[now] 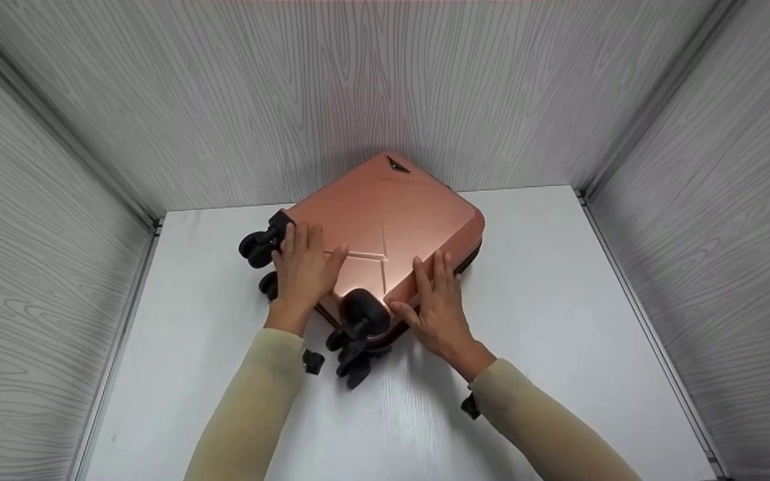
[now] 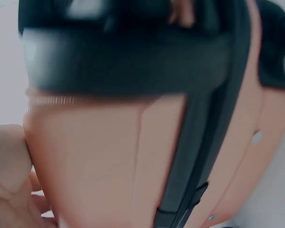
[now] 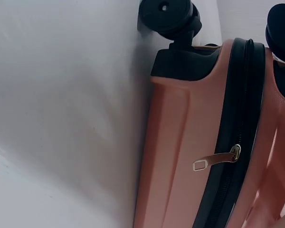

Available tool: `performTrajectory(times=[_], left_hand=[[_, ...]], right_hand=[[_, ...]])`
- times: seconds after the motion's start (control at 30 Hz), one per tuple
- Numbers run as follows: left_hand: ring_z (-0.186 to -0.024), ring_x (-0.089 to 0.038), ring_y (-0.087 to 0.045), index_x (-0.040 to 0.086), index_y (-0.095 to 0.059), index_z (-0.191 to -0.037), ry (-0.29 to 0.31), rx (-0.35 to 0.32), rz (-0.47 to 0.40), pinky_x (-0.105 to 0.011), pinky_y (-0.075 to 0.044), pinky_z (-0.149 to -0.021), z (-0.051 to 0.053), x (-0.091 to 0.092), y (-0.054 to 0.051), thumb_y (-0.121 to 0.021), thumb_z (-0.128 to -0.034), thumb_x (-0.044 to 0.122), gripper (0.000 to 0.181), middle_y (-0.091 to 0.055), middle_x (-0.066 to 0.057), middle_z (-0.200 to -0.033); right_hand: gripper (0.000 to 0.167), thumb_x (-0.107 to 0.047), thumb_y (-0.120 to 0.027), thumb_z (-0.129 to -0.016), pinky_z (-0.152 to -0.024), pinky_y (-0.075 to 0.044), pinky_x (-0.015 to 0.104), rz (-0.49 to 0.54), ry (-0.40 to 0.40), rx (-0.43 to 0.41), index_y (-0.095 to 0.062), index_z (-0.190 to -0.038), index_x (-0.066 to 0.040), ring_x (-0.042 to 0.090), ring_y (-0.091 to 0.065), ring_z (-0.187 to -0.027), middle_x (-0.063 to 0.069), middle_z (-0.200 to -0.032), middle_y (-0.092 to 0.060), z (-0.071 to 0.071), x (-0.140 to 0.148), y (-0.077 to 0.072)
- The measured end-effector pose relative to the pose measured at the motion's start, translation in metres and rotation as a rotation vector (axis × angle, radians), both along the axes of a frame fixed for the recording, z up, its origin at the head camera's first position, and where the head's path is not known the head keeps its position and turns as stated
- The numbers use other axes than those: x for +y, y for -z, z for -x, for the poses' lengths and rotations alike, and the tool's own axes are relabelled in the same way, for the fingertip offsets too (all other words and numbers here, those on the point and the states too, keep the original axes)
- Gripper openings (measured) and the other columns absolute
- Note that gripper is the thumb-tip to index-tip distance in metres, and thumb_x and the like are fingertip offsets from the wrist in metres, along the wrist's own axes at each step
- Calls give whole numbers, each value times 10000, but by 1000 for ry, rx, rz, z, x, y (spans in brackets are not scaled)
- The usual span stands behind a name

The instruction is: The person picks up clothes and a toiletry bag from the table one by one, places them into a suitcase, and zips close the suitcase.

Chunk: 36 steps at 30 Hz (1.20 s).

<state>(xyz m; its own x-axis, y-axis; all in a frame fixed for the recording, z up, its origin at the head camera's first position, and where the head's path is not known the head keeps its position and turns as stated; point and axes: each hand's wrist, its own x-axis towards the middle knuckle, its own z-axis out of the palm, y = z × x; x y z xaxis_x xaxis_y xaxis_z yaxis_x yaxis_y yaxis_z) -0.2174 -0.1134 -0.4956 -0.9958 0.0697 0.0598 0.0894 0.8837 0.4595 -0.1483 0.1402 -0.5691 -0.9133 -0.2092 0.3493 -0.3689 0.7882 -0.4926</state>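
Note:
A rose-gold hard-shell suitcase [image 1: 425, 200] lies flat and turned at an angle on the white surface, its wheels [image 1: 363, 314] facing the person. My left hand [image 1: 305, 267] rests on its top shell beside the left wheels, fingers extended and thumb spread. Along the right side edge lies my right hand [image 1: 440, 314], its fingers straight against the shell. The left wrist view is blurred and shows the suitcase side [image 2: 95, 166] with a black band. In the right wrist view a zipper pull [image 3: 216, 160] hangs on the black zipper band [image 3: 247, 90]. The suitcase's underside is hidden.
A grey wood-grain back wall [image 1: 385, 80] stands right behind the suitcase. Similar side walls [image 1: 37, 267] enclose the white surface [image 1: 559, 300] on the left and right. Small black devices [image 1: 313, 361] sit at both wrists.

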Motion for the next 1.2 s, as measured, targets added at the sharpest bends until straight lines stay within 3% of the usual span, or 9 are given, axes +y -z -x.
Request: performTrajectory(times=[0.2,0.57,0.8,0.97,1.07,1.2], left_hand=[[-1639,-408,-1,25,-227,-1668,-4,-62,52,-756,-155,-1219,4,0,0,-405,-1098,575,812,-178,-211,-1741],[-1618,-453,-125,-36,-313,-1627,-27,10,119,-768,-237,-1185,-8,10,4,-418,-1107,502,755,-279,-244,-1698],[-1624,-434,-117,-15,-297,-1641,-63,3,144,-809,-113,-1188,-25,22,5,-391,-1108,530,768,-268,-241,-1705],[-1623,-437,-121,-16,-296,-1642,-67,9,125,-810,-72,-1191,-36,30,5,-402,-1106,536,776,-282,-238,-1700],[-1611,-454,-154,-40,-305,-1630,-54,23,132,-760,-84,-1228,-39,32,5,-421,-1103,524,780,-309,-250,-1675],[-1515,-497,-318,-76,-435,-1527,-32,102,140,-688,-162,-1256,-35,30,6,-516,-1082,485,720,-443,-285,-1524]], right_hand=[[1043,-810,-251,-987,-1192,-189,780,14,-20,17,-192,-1671,-24,556,-59,-1589,333,-1720,-23,1,-1,2],[982,-761,-308,-1022,-1221,-157,749,31,-30,-63,-181,-1685,-48,508,-27,-1609,274,-1746,-17,17,14,0],[825,-556,-473,-1089,-1254,-115,704,71,-24,-120,-206,-1682,-48,454,-33,-1626,259,-1752,-43,28,25,-6],[754,-468,-492,-1103,-1280,-73,659,131,-3,-187,-204,-1693,-97,392,-44,-1640,206,-1768,-34,37,32,-12],[728,-455,-482,-1109,-1291,-67,631,160,11,-198,-213,-1694,-115,368,-56,-1643,179,-1774,-41,40,35,-13],[719,-458,-465,-1117,-1297,-94,607,197,24,-203,-203,-1699,-127,353,-47,-1645,155,-1779,-29,40,33,-12]])
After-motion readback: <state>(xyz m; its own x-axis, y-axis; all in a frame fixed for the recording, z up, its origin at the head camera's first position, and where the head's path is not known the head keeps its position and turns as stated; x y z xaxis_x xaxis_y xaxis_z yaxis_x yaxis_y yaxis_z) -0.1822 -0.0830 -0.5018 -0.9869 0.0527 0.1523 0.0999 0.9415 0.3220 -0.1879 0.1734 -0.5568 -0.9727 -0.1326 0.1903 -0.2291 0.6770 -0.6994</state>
